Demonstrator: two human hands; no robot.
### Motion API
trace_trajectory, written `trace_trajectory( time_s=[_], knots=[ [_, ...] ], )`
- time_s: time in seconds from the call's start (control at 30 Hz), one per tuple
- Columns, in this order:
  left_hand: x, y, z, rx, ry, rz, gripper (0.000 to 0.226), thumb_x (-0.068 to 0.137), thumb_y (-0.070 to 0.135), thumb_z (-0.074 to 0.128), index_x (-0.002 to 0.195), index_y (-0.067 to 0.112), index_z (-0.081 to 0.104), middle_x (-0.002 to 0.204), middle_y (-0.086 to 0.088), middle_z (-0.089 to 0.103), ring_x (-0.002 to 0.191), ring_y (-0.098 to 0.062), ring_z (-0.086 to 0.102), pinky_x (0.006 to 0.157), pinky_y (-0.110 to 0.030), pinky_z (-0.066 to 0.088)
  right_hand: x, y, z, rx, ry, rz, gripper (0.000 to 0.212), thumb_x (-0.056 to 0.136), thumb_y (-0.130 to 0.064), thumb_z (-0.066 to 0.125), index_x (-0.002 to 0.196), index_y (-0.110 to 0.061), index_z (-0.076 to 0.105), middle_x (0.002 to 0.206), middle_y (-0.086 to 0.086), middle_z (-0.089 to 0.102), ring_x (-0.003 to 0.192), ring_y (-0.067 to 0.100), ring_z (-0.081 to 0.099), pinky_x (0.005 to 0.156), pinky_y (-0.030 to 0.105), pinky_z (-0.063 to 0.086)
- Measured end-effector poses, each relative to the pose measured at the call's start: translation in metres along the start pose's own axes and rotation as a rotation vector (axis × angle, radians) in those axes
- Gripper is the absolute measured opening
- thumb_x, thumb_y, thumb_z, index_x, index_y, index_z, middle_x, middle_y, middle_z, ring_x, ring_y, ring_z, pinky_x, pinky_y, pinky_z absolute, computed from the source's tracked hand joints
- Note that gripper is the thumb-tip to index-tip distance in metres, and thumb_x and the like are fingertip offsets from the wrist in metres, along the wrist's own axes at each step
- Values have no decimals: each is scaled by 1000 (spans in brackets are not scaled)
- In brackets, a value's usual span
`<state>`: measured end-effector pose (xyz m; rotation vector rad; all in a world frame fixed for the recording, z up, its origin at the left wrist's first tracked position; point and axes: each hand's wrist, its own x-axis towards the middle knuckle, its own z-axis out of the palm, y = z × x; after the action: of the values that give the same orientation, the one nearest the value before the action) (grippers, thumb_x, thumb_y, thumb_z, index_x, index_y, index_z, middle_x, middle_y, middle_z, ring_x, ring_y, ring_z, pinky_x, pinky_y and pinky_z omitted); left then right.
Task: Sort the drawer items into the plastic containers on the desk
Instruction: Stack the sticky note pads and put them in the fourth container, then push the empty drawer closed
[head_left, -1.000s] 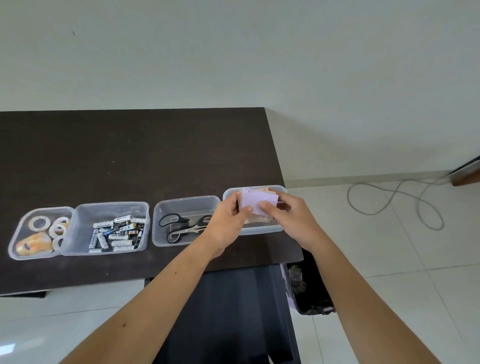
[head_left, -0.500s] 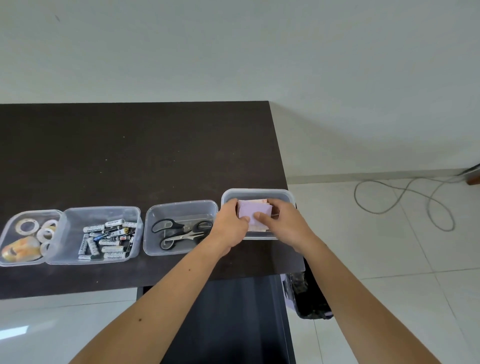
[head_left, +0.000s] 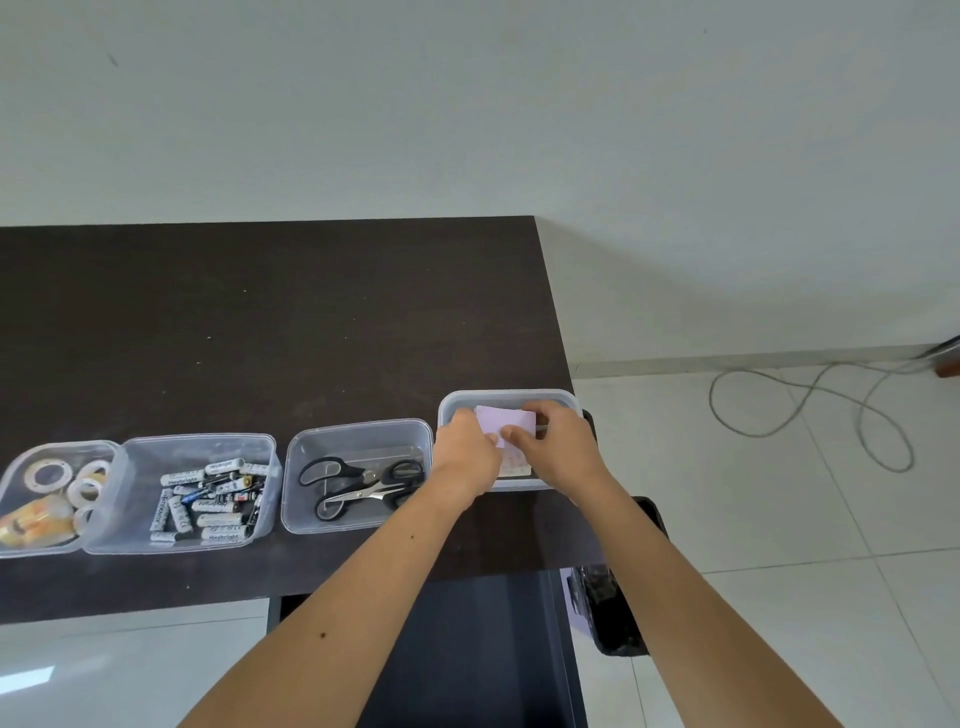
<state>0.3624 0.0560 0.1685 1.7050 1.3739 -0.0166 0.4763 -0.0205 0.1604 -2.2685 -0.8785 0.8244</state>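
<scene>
While both hands (head_left: 465, 451) (head_left: 558, 447) grip the paper pad (head_left: 506, 422) inside the end container (head_left: 452, 410), a careless release could fan its sheets over the rim.

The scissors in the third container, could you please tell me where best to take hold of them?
Probably the black handle loops of the scissors, from above: they lie flat in their clear container, whose walls block the sides, and the loops are thicker than the blades.
</scene>
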Motion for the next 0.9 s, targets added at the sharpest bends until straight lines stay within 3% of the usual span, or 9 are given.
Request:
trace_trajectory(
  time_s=[0.1,0.2,0.33,0.43,0.5,0.57,0.63,0.73,0.9],
  knots=[
    [1,-1,1,-64,15,-4,33,106,14,55,139,9,55,127,-11,65,104,-29,64,78,-38,58,1,1,2,-3,-9,-4,49,99,-33,74,142,-13,61,134,7,71,117,25,69,95,33,55],
    [-3,-4,4,-112,39,22,40,104,11,57,144,10,53,127,-11,67,106,-29,66,71,-30,52,-2,1,2,27,30,-9,48,96,-32,76,139,-13,64,129,5,73,111,23,70,89,29,54],
    [-13,-10,1,-120,95,111,36,104,8,59,139,10,54,118,-9,67,97,-24,65,72,-27,48,-11,1,0,49,154,-103,46,91,-28,82,132,-13,67,122,3,73,104,18,69,87,22,52],
    [-24,-17,-6,-177,113,207,37,105,7,59,141,11,52,125,-3,64,108,-21,62,86,-26,48,-25,-2,-6,80,209,-171,51,91,-28,84,137,-16,65,131,1,70,111,12,65,94,21,51],
    [-33,-24,-12,-259,108,290,52,105,5,60,154,12,43,146,-3,57,135,-19,56,108,-28,47,-38,-3,-12,86,252,-215,51,91,-29,84,137,-17,66,134,-1,70,116,12,65,100,20,49],
    [-43,-33,-19,-346,121,367,60,103,3,62,158,12,39,157,-3,51,147,-17,47,119,-28,39,-53,-3,-18,83,313,-268,47,90,-28,85,133,-19,68,129,-1,70,111,8,64,95,6,43],
    [-57,-44,-26,-455,122,411,60,102,1,64,156,15,42,154,0,54,145,-14,50,118,-27,41,-74,-2,-21,86,368,-308,42,90,-26,84,128,-21,69,125,-4,70,107,4,62,93,2,42],
    [-87,-71,-37,-534,175,459,54,100,3,67,149,19,49,142,6,61,131,-6,61,111,-27,51,-113,2,-15,99,415,-363,38,90,-23,84,124,-20,70,123,-6,69,110,8,65,99,15,50],
    [-145,-143,-33,-555,327,489,31,102,10,66,127,26,61,117,7,71,109,-8,69,98,-22,56,-190,33,19,158,330,-368,30,92,-26,82,120,-23,72,115,-9,71,110,7,67,99,16,50]
  ],
)
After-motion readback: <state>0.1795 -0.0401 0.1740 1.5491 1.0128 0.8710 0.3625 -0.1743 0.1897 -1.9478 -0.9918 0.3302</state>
